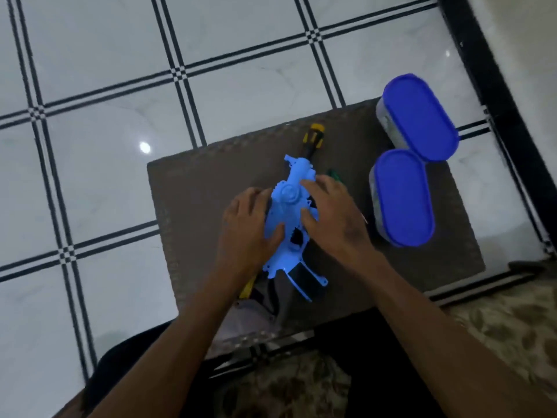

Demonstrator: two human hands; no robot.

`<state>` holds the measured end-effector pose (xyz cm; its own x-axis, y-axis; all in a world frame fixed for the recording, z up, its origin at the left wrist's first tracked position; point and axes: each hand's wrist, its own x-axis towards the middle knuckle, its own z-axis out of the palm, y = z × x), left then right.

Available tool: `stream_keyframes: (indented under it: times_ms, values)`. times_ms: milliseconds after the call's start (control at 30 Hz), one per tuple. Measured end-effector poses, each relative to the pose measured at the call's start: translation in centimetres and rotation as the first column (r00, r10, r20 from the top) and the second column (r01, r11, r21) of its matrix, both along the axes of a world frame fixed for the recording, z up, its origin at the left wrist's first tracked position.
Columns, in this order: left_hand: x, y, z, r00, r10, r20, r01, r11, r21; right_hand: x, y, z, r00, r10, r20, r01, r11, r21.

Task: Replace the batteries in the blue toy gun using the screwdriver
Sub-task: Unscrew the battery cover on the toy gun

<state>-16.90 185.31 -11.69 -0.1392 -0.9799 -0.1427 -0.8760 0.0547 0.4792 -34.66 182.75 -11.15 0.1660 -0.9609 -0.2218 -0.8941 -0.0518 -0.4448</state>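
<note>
I see the blue toy gun [291,218] lying flat on the dark brown worktop [193,188], roughly at its middle, with the muzzle end pointing away from me and the grip end toward me. The side facing up looks like the inner face of a shell half, with ribs and screw posts showing.

My left hand [245,229] lies on the gun's left edge. Its fingers [259,193] are nearly straight and only loosely spread, and the thumb rests across the blue plastic near the middle of the body. I read it as pressing flat rather than gripping.

My right hand [331,212] covers the gun's right side. Its fingers are also extended, tips touching the blue shell near the round boss, thumb lying on the body lower down. Neither hand is curled round anything.

The screwdriver [312,138], with a yellow and black handle, lies on the worktop just beyond the muzzle, partly hidden under the gun. A small green thing [333,174] peeks out beside my right fingers; I cannot tell what it is.

Two tubs with blue lids stand on the right of the worktop, the near tub [402,197] and the far tub [420,116] touching or almost so. Below the worktop is a white tiled floor [90,146] with black lines.
</note>
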Motion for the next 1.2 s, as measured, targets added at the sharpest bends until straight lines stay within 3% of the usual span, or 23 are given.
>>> stream_keyframes:
  times_ms: [200,367,467,567,667,833,900,967,1067,1133,1200]
  values:
    - [0.6,1.0,-3.6,0.999,0.010,0.045,-0.001,0.981,-0.193,0.0,0.3,-2.8,1.000,-0.014,0.011,0.016,0.994,-0.104]
    - [-0.2,3.1,-4.7,0.994,0.003,0.113,0.027,0.965,-0.261,-0.3,2.1,-3.6,1.000,0.008,0.000,-0.008,0.990,-0.139]
    - [-0.7,4.6,-4.8,0.986,0.012,0.167,0.021,0.980,-0.197,-0.2,3.0,-4.7,0.999,0.047,-0.003,-0.046,0.982,-0.181]
    - [-0.7,6.2,-4.5,0.995,0.039,0.092,-0.032,0.997,-0.073,0.0,4.6,-5.3,0.998,0.047,0.035,-0.040,0.982,-0.184]
    - [0.1,7.0,-4.4,0.996,0.061,0.061,-0.056,0.996,-0.075,0.8,5.4,-5.2,0.997,0.034,0.069,-0.023,0.987,-0.160]
    - [2.9,10.0,-4.3,0.986,0.158,0.058,-0.155,0.987,-0.050,3.6,7.1,-4.4,0.986,0.154,0.066,-0.147,0.984,-0.098]
    - [3.7,10.9,-4.3,0.983,0.167,0.075,-0.162,0.985,-0.065,3.7,7.7,-3.7,0.977,0.168,0.131,-0.155,0.983,-0.101]
    - [3.6,11.4,-4.0,0.978,0.174,0.118,-0.165,0.983,-0.083,2.6,7.7,-2.7,0.984,0.098,0.151,-0.063,0.972,-0.226]
    - [1.7,11.7,-3.0,0.970,0.208,0.123,-0.182,0.965,-0.191,-1.6,6.7,-0.6,0.987,-0.151,0.054,0.158,0.859,-0.487]
    - [-0.5,11.2,-2.6,0.982,0.177,0.065,-0.153,0.949,-0.276,-5.3,5.5,-0.2,0.954,-0.298,0.033,0.268,0.798,-0.539]
    - [-3.1,10.2,-2.3,0.994,0.113,0.009,-0.104,0.941,-0.323,-8.4,4.4,-0.6,0.926,-0.376,-0.037,0.313,0.817,-0.483]
